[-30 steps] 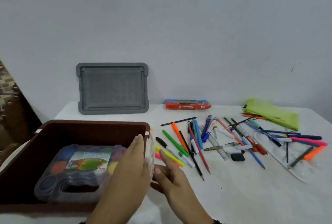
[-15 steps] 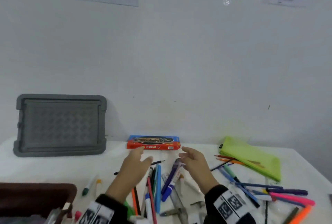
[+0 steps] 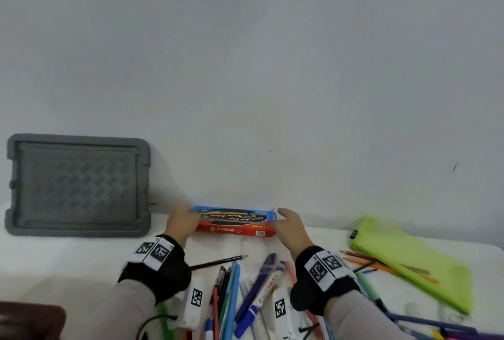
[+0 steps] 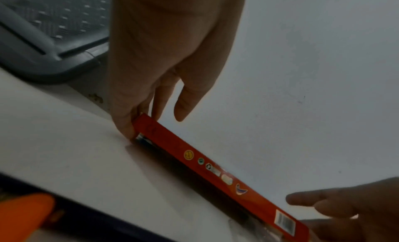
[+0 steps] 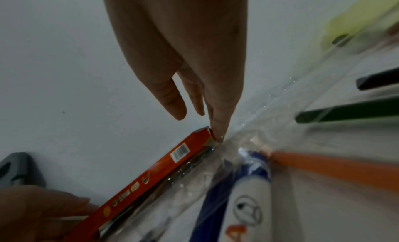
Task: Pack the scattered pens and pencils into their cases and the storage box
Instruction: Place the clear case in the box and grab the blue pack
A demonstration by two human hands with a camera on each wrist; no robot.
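A flat red and blue pencil box (image 3: 234,226) lies along the wall at the back of the white table. My left hand (image 3: 183,219) pinches its left end (image 4: 146,126) between thumb and fingers. My right hand (image 3: 289,223) is at the other end, one straight fingertip (image 5: 218,134) touching the box corner (image 5: 200,134) and the thumb apart from it. A dark shadow runs under the box's near edge in the left wrist view. Scattered pens and pencils (image 3: 245,285) lie under my wrists. A corner of the brown storage box (image 3: 30,318) shows at bottom left.
A grey lid (image 3: 79,185) leans against the wall at the left. A lime green pouch (image 3: 409,258) lies at the right with pencils beside it. Clear plastic (image 5: 194,186) lies just in front of the pencil box. More pens (image 3: 436,326) fill the bottom right corner.
Both hands left the brown storage box, reached forward over the pens and now sit at the two ends of the pencil box. The head view swung up towards the wall.
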